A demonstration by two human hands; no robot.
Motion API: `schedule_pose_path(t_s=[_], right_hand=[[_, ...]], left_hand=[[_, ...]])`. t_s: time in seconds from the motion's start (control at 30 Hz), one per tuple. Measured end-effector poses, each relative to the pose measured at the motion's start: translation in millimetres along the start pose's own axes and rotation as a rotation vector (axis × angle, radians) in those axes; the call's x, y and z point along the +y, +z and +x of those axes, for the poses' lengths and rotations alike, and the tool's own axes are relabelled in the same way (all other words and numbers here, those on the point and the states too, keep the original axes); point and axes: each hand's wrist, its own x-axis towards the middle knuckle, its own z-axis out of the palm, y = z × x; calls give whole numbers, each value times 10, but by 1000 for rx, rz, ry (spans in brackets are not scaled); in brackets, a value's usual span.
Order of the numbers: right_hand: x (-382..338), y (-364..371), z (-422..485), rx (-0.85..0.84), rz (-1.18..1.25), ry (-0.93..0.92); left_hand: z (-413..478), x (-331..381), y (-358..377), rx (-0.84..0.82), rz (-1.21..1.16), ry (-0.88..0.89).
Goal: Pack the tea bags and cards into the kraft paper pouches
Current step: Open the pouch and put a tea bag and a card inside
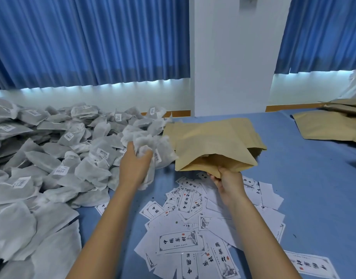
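Left grip (135, 164): clenched round a bunch of white tea bags (146, 141), lifted at the near right edge of the heap, just left of the pouch.
Right grip (228, 181): pinching the near lip of a kraft paper pouch (213, 158), thumb on top, fingers underneath.
Kraft paper pouch: held tilted above the table (314, 198), its mouth gaping on the near side; something pale shows inside, cannot tell what.
Pouch stack (209, 129): further flat kraft pouches lying under and behind the held one, touching the heap on their left.
Tea bag heap (52, 158): large loose pile of white fabric bags with small printed labels and strings, covering the left of the table.
Cards (193, 218): white printed cards with black characters, scattered overlapping on the table below the pouch and between the forearms.
Table: blue surface.
Far pouches (330, 127): more kraft pouches at the far right, well apart from the held one.
Background: blue curtains (82, 37) either side of a white pillar (233, 57).
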Motion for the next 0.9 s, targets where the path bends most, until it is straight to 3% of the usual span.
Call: schedule_pose_path(t_s=[0.07,0.17,0.27,0.4,0.6,0.7,0.8,0.9], right_hand=[[-3,3,0,-1,18,6],[8,17,14,18,25,10],[9,25,13,28,10,16],[4,20,7,26,7,21],[-12,26,-47,-37,-20,-15],[-38,33,-77,-81,-4,-14],[-33,33,-78,-142,-49,-37],[7,-9,-66,-125,-186,-36]], left_hand=[[23,-64,-24,111,0,-14],[113,-133,-118,326,260,-27],[178,-164,-153,233,448,34],[170,-26,-180,442,222,145],[-4,83,-33,451,85,353],[-179,101,6,425,-47,662],[-421,206,76,175,-165,1074],[-615,304,237,-12,90,1420]])
